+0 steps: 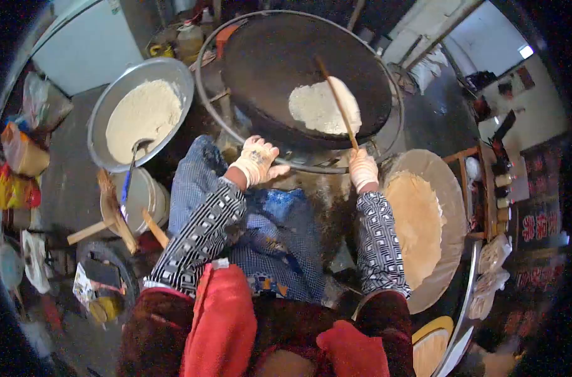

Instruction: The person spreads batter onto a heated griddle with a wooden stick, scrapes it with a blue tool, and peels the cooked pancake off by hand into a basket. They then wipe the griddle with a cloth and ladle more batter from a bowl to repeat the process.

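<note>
A gloved fist, my right hand (364, 168), grips a long thin wooden spreader stick (340, 105) at its near end. The stick slants across a pale patch of batter (310, 109) on the right part of the large round dark griddle (267, 63). At the near side of the metal ring (205, 94) around the griddle is my left hand (259, 162), also gloved. Its fingers point toward the griddle and its thumb stretches out along the ring, with nothing held.
To the left stands a wide metal basin (97, 119) of pale batter with a blue-handled ladle (128, 182). Below it, a bucket (157, 200) has wood pieces (115, 210) across it. At right, thin browned flatbreads (415, 226) lie on a round tray (452, 251).
</note>
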Tool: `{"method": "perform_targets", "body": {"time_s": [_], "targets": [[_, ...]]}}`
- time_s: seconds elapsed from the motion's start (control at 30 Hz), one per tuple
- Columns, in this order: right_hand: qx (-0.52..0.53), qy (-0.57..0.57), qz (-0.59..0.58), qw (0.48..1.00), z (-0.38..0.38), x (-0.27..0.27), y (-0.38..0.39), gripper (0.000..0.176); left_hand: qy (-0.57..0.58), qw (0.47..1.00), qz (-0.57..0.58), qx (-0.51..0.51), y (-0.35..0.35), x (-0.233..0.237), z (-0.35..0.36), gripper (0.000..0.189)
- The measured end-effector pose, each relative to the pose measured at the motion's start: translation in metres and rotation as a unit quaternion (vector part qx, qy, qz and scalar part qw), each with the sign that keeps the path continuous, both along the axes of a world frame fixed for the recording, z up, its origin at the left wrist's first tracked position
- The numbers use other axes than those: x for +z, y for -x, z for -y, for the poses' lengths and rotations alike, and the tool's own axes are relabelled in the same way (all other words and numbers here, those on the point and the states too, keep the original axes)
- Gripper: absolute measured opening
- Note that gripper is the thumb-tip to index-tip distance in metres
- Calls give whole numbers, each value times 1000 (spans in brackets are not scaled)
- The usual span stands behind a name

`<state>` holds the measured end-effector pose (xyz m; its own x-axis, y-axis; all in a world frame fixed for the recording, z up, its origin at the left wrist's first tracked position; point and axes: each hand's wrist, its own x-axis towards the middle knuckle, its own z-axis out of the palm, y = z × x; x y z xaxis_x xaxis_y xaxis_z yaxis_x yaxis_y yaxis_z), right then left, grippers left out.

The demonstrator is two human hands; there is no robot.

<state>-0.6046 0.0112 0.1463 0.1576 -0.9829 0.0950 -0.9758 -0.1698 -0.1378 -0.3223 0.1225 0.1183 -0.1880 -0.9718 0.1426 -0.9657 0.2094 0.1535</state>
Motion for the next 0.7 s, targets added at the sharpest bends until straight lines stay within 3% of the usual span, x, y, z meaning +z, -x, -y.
{"method": "perform_targets", "body": {"time_s": [0.13,0.17,0.2,0.27,0.37,0.43,0.5,0.53,0.57,0.63,0.7], "targets": [[154,72,31,985,-26,-4,-9,26,22,1000,1,21,11,14,-13,55],[115,32,-37,992,-43,5,-19,27,53,999,-5,0,19,16,-12,55],[124,25,-42,991,-40,2,-16,27,-26,999,-23,3,34,19,-9,57],[24,-24,17,999,-16,-4,2,33,-151,988,-24,22,69,28,0,62],[63,56,12,996,5,-9,1,34,-171,984,-51,0,77,22,12,63],[100,44,40,993,-16,4,-10,25,-155,986,-55,1,73,20,11,65],[79,27,-69,994,-12,-33,-1,23,-185,982,-27,-9,66,27,10,67],[82,95,39,991,-9,-32,2,29,-163,986,-25,-10,65,26,7,67],[59,34,42,997,2,-22,13,29,-161,987,-22,-12,63,27,9,67],[31,70,-14,997,16,-18,7,27,-166,986,-16,-11,57,29,5,68],[53,68,5,996,9,-14,-1,27,-165,986,-16,-15,51,29,3,69]]}}
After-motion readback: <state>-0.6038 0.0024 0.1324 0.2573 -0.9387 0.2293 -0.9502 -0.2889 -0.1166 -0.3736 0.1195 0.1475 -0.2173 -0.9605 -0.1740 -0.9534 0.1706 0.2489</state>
